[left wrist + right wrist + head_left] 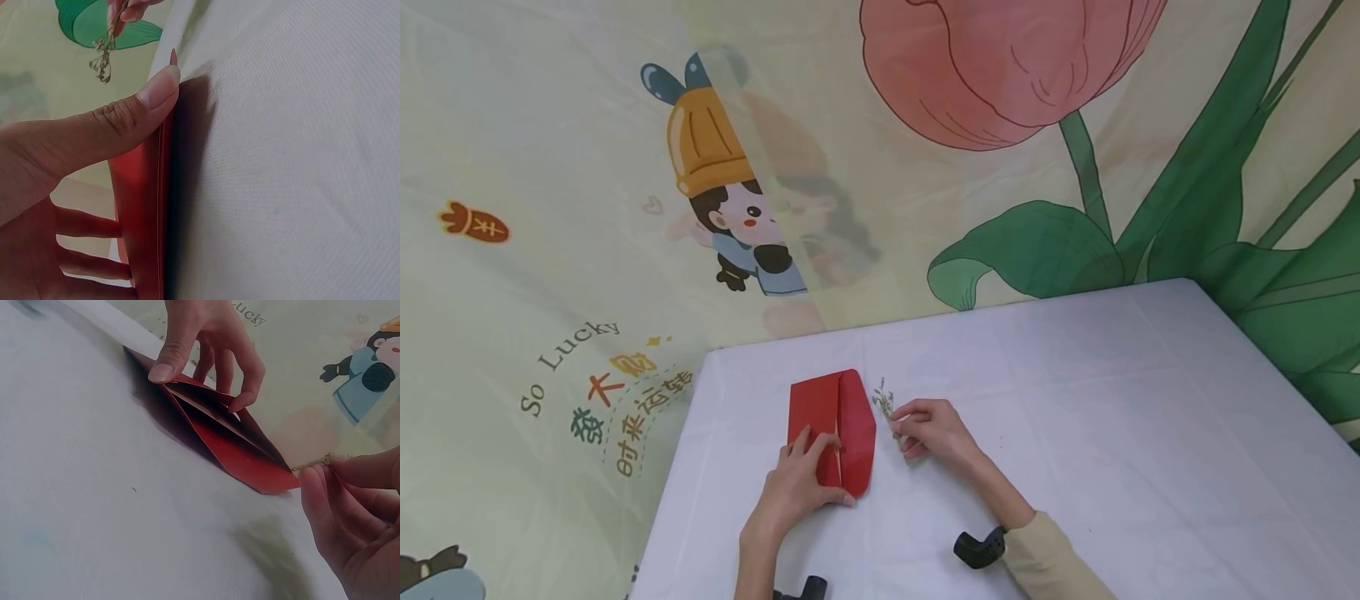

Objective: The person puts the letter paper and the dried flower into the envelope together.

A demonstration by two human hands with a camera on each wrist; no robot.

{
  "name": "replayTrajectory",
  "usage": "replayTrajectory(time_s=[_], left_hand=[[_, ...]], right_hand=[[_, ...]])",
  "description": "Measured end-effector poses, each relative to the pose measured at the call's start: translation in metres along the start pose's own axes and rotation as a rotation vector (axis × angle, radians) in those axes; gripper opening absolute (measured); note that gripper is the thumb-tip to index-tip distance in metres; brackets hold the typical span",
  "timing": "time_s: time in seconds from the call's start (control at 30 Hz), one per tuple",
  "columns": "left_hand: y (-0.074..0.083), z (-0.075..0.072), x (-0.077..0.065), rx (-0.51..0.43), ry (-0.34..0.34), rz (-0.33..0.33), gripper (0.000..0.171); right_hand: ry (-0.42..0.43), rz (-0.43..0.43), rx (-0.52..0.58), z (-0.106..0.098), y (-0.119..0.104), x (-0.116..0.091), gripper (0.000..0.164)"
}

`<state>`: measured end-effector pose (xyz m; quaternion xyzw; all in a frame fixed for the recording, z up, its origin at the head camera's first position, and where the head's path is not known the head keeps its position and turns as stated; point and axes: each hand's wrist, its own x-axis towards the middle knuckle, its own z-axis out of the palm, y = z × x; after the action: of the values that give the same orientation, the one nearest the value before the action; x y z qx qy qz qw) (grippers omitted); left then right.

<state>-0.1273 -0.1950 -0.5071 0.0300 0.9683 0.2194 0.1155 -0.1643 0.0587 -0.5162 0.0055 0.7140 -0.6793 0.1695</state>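
Note:
A red envelope (815, 408) lies on the white table with its flap (857, 433) folded out to the right. My left hand (801, 483) holds it, thumb at the near end and index finger bent at the mouth. In the right wrist view the mouth gapes, and a pale edge (212, 411) shows inside. Just right of the flap, my right hand (936, 433) pinches a small sprig of dried flowers (883, 400) between thumb and fingers. Its flower heads point toward the back of the table. The left wrist view shows the sprig (103, 59) beyond the left thumb (159, 87).
A white cloth covers the table (1112, 417). Behind it hangs a printed backdrop (587, 125) with a pink tulip and a cartoon figure. Black wrist devices (980, 550) sit by both forearms. A tiny dark speck (134, 489) lies on the cloth.

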Motion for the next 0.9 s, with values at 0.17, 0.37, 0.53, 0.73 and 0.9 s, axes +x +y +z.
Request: replayTrajectory(time_s=[0.17, 0.37, 0.53, 0.73, 0.9], left_hand=[[0.000, 0.001, 0.000, -0.002, 0.002, 0.000, 0.082], [-0.001, 0.001, -0.001, 0.001, 0.003, 0.007, 0.081], [-0.001, 0.000, -0.002, -0.007, 0.002, 0.008, 0.081], [-0.002, -0.001, -0.002, -0.014, 0.007, 0.010, 0.081], [-0.001, 0.000, 0.000, -0.015, 0.004, 0.014, 0.082]], right_hand=[[-0.014, 0.006, 0.013, 0.004, 0.001, 0.002, 0.020], [-0.039, -0.008, 0.012, 0.010, 0.002, 0.001, 0.020], [-0.040, -0.008, 0.016, 0.014, -0.001, 0.000, 0.021], [-0.056, 0.008, 0.015, 0.017, -0.004, 0.001, 0.021], [-0.067, 0.014, 0.019, 0.019, -0.003, 0.004, 0.020]])
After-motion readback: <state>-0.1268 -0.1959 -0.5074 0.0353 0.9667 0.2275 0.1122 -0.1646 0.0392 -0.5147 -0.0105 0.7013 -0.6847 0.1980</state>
